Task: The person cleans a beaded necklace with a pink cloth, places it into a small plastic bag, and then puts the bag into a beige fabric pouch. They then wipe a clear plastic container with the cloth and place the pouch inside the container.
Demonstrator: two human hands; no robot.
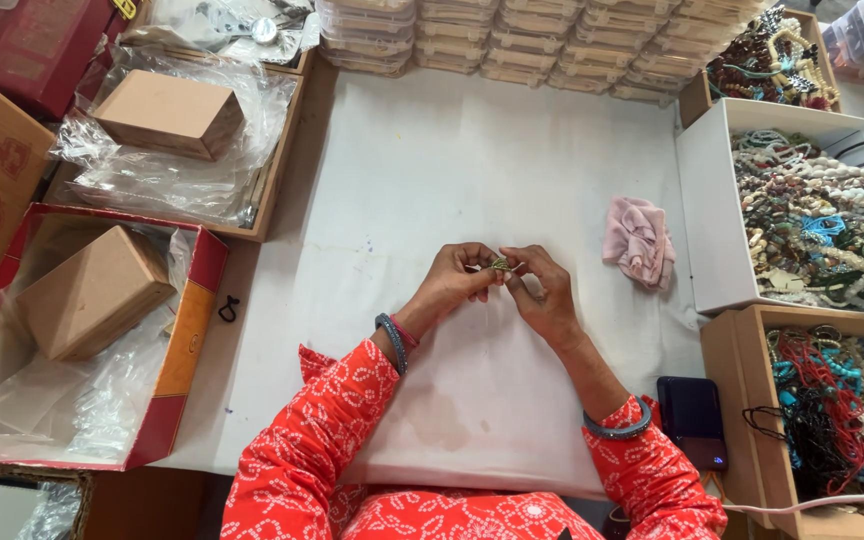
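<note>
My left hand (455, 279) and my right hand (544, 293) meet over the middle of the white table cloth (452, 160). Between their fingertips they pinch a small greenish bead piece (500, 264) with a thin thread or wire. Both wrists carry bangles, and the sleeves are red with white dots. The piece is too small to tell its exact shape.
A pink cloth (638, 240) lies to the right. A white box (712, 210) and wooden boxes (752, 400) of beaded strands stand at right. A dark phone (690, 420) lies near my right elbow. Cardboard boxes (92, 290) in plastic sit in trays at left. Clear plastic cases (512, 40) line the far edge.
</note>
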